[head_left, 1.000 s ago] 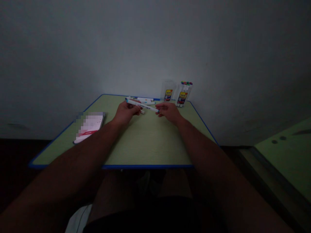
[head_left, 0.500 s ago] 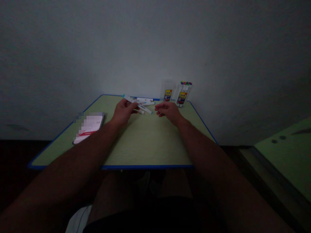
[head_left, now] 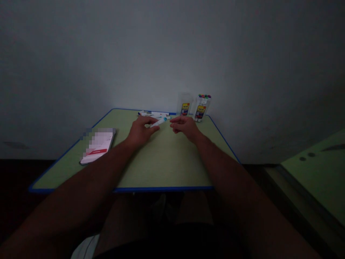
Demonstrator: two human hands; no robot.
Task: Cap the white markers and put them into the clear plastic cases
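Note:
Between the thumb and fingers of my left hand (head_left: pixel 142 130) is a white marker (head_left: pixel 158 123), tilted with its light-blue end up to the right. My right hand (head_left: pixel 185 127) hovers just right of that end, fingers bent and a little apart, with nothing visible in them. Behind my hands, several white markers (head_left: pixel 159 114) lie loosely near the table's back edge. A clear plastic case (head_left: pixel 184 102) with a yellow label stands beyond my right hand. Beside it, a second case (head_left: pixel 201 109) holds several markers with coloured ends up.
A phone (head_left: pixel 99 145) with a lit screen, partly pixelated, lies on the left of the light-green table (head_left: pixel 164 162), which has a blue rim. A grey wall (head_left: pixel 151 54) rises right behind the table. My legs are under the front edge.
In my left hand the marker has turned: its light-blue end pointed up to the left before and now points up to the right. My right hand has barely moved.

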